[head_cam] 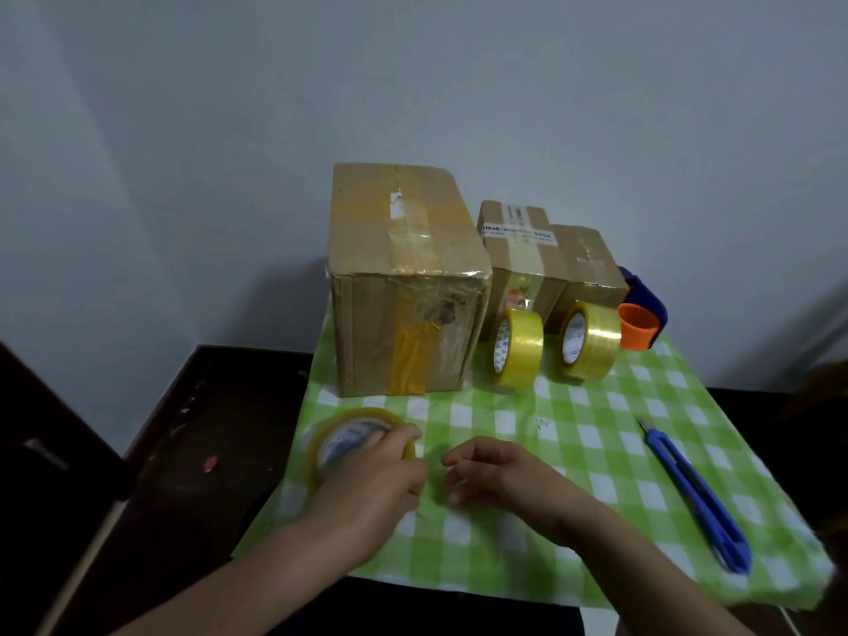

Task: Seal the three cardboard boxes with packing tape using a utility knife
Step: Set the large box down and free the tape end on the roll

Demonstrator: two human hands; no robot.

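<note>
Three cardboard boxes stand at the back of the green checked cloth [573, 433]: a large box [404, 277] on the left, a medium box [518, 254] with a white label, and a small box [587, 268] to its right. All three carry tape strips on top. My left hand [376, 488] grips a roll of clear yellowish tape [339, 438] at the near left. My right hand [495, 470] hovers just beside it, fingers curled near the roll's edge; any tape end between them is too blurred to tell. A blue utility knife [693, 493] lies at the right, blade pointing away.
Two more yellow tape rolls [516, 348] [589, 342] stand on edge in front of the smaller boxes. An orange cup [638, 325] and a blue object [647, 296] sit behind them at the right. Dark furniture [192, 452] borders the cloth on the left; a grey wall is behind.
</note>
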